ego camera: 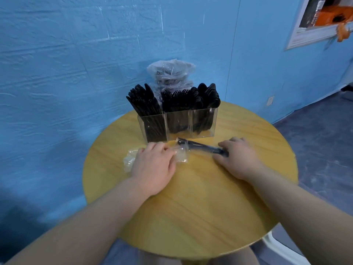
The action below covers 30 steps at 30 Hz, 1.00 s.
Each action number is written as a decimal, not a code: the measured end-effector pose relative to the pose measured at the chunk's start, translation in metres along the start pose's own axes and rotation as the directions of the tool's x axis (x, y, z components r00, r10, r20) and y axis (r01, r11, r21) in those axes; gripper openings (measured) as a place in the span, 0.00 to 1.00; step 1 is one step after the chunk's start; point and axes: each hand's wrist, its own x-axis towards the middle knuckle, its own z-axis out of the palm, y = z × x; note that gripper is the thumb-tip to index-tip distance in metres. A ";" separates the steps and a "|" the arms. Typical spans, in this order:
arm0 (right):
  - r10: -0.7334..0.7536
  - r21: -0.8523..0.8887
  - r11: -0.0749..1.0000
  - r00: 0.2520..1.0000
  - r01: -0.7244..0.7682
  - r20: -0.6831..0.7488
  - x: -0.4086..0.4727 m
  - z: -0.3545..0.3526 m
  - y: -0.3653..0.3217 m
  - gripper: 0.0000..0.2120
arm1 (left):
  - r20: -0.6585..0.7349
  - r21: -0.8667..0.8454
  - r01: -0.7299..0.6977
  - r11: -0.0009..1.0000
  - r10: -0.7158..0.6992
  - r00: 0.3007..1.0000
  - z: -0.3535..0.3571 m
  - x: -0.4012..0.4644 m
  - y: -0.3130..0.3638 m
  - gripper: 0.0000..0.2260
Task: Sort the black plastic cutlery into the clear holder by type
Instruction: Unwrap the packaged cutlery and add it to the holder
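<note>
Glossy black plastic cutlery, clear holder, smooth wood-grain table

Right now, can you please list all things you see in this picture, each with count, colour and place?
clear holder: one, transparent, three compartments, far side of table
knives: many, black, left compartment
forks: many, black, middle compartment
spoons: many, black, right compartment
plastic bag: one, clear, behind the holder
wrapped cutlery: black, count unclear, in clear wrapper between the hands
empty wrapper: clear, beside the left hand
table: one, round, yellow wood
left hand: fingers on the wrapper
right hand: grips the cutlery's end
</note>
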 end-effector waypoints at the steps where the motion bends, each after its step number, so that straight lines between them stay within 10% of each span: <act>1: -0.004 -0.004 1.000 1.000 0.004 -0.006 -0.001 0.002 0.001 0.18 | 0.048 0.004 0.018 1.000 -0.018 0.999 0.004 -0.004 0.000 0.17; 11: 0.073 0.305 0.950 0.900 0.069 -0.430 -0.031 -0.012 0.002 0.06 | 0.202 -0.018 0.006 1.000 -0.002 0.979 0.017 0.001 0.006 0.26; 17: -0.139 0.254 0.937 0.921 0.242 -0.364 -0.041 -0.007 -0.012 0.05 | -0.215 -0.220 0.135 0.966 -0.183 0.959 0.010 -0.014 0.000 0.40; 23: -0.352 0.195 0.887 0.885 0.419 -0.304 -0.045 0.014 -0.055 0.06 | -0.195 -0.136 -0.016 0.991 -0.011 0.981 0.005 -0.041 -0.014 0.26; 30: 0.247 0.586 0.810 0.895 0.020 -0.372 -0.043 0.023 -0.046 0.04 | -0.160 -0.371 0.055 0.927 -0.122 0.980 0.014 -0.051 -0.024 0.16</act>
